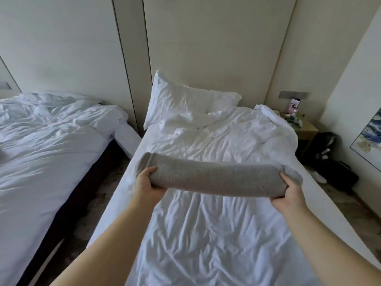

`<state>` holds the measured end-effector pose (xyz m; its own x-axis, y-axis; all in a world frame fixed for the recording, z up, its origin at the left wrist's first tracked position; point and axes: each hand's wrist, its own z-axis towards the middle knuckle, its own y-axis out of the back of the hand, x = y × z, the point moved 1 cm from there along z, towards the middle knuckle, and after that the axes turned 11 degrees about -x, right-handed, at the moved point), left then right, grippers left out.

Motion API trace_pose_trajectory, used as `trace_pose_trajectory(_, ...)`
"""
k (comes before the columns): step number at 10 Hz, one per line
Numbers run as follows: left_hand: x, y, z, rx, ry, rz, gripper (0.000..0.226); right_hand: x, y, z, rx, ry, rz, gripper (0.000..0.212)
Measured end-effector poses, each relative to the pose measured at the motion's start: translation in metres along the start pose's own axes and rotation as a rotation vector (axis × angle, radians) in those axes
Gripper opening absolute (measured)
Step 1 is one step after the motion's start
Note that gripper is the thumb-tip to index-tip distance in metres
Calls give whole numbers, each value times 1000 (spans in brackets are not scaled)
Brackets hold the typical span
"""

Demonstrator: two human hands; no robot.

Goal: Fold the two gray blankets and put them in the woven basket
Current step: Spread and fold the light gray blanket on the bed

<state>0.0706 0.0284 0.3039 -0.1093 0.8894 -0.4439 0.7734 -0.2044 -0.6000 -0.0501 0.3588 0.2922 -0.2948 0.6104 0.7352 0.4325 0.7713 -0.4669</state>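
Observation:
A gray blanket [216,176], folded into a long thick bundle, is held level above the white bed [206,234]. My left hand [147,182] grips its left end, fingers wrapped under the fold. At the blanket's right end my right hand [288,193] is closed on the cloth. Both arms reach forward over the bed. No second gray blanket and no woven basket show in the head view.
A second white bed [51,151] stands to the left across a narrow floor gap [92,193]. Pillows [181,104] lie at the headboard wall. A nightstand [305,131] with small items and dark bags [334,168] sit on the right by the wall.

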Motion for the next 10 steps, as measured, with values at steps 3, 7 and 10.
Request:
trace_pose_trajectory(3,104,247,-64,-436,233,76,37,-126,213,-102,-231,-156,-198,15)
trace_pose_trajectory(7,141,346,-142,-683,380,63,57,-201,356,-214,-356,-330,-79,18)
trace_pose_trajectory(10,127,303,-114,-594,361,-70,54,-170,299,-185,-288,-189,51,20)
